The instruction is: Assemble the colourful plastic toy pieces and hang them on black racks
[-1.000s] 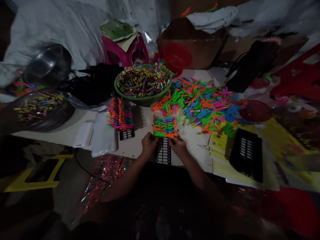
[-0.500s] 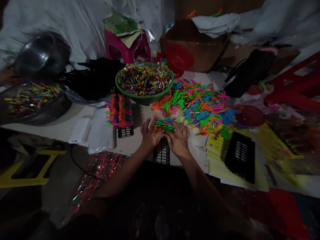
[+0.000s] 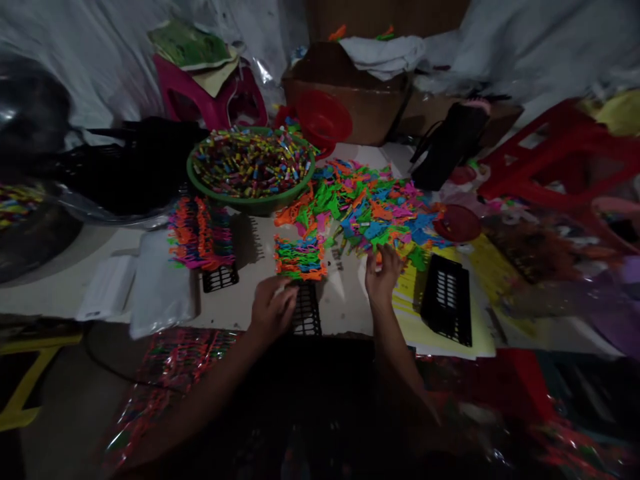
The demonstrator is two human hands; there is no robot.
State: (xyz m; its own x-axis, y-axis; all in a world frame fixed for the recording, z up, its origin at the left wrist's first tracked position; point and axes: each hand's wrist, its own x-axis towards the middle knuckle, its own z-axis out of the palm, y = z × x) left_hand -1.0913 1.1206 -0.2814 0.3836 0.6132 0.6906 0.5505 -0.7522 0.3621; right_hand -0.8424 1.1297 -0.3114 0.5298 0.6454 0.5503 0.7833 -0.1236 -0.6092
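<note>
My left hand (image 3: 273, 308) is closed, its fingers curled beside the near end of a black slotted plastic rack (image 3: 306, 310); anything inside the fingers is too small to make out. Across the rack's far part lies a neat row of small coloured plastic pieces (image 3: 301, 257), orange, green, blue and pink. My right hand (image 3: 383, 280) reaches the near edge of a loose pile of similar pieces (image 3: 370, 207). Its thumb and fingers close around an orange plastic piece (image 3: 379, 257).
A green basin (image 3: 250, 200) full of small multicoloured cylinders stands behind. To the left are another filled rack (image 3: 201, 233) and stacked clear plastic bags (image 3: 163, 283). At the right, a black basket (image 3: 447, 300) rests on yellow sheets (image 3: 407, 320). A red bowl (image 3: 325, 119) sits farther back.
My hands have moved apart from the row on the rack. The left drew back toward me; the right went to the pile's near edge. The view has turned right.
</note>
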